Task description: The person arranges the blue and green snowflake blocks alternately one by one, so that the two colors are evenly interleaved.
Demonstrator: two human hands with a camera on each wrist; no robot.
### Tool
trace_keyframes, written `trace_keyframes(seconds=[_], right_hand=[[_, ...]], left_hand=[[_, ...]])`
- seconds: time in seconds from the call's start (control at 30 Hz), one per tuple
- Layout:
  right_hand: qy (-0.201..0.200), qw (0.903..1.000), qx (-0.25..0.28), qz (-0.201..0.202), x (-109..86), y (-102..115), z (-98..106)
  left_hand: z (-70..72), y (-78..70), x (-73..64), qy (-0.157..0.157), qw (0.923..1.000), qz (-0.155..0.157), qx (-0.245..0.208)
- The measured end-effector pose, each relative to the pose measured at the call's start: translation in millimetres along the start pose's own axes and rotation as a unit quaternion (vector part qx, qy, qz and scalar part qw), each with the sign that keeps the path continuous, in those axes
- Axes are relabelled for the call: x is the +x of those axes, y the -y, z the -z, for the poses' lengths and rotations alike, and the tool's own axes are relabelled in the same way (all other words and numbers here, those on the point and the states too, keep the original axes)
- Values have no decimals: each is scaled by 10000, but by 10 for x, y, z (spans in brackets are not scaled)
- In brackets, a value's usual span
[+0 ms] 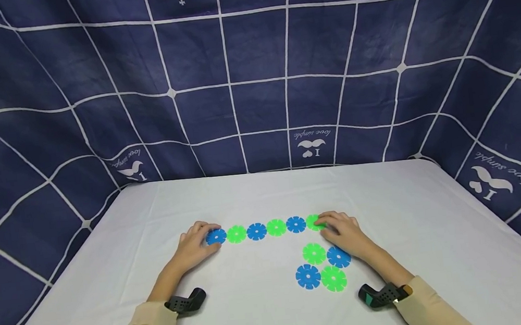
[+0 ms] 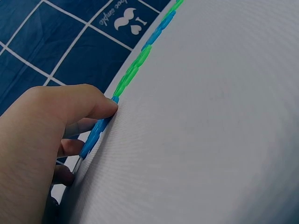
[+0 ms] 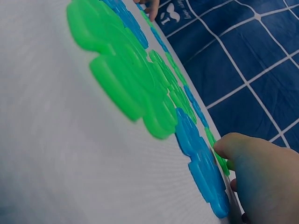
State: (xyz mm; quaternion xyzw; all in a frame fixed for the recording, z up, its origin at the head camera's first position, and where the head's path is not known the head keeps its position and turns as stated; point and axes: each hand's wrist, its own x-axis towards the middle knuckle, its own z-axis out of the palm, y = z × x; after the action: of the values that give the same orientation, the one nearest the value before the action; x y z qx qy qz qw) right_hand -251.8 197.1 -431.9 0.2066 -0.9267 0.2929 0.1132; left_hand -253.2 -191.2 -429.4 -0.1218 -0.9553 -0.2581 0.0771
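Note:
Flat notched plastic discs, blue and green in turn, lie in a straight row across the white table. At the row's left end is a blue disc [image 1: 216, 237], its edges held between the thumb and fingers of my left hand [image 1: 192, 248]. My right hand [image 1: 345, 234] holds the green disc [image 1: 312, 223] at the right end, thumb on the near side and fingers over the far side. Between them lie a green disc [image 1: 236, 234], a blue disc [image 1: 256, 231], another green disc [image 1: 276, 227] and another blue disc [image 1: 296, 224]. In the left wrist view, the left thumb presses the blue disc's rim [image 2: 96, 133].
Nearer me, beside the right forearm, two green discs [image 1: 314, 253] and two blue discs [image 1: 308, 276] lie in a loose cluster. The white table [image 1: 246, 310] ends at a dark blue checked curtain [image 1: 259, 105]. Each wrist wears a black camera [image 1: 189, 300].

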Motion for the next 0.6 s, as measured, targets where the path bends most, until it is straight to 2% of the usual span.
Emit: trace_keyframes(seconds=[0.6], right_hand=[[38, 10000, 36, -1, 0, 12, 27]], left_hand=[[4, -25, 0, -4, 10000, -2, -14]])
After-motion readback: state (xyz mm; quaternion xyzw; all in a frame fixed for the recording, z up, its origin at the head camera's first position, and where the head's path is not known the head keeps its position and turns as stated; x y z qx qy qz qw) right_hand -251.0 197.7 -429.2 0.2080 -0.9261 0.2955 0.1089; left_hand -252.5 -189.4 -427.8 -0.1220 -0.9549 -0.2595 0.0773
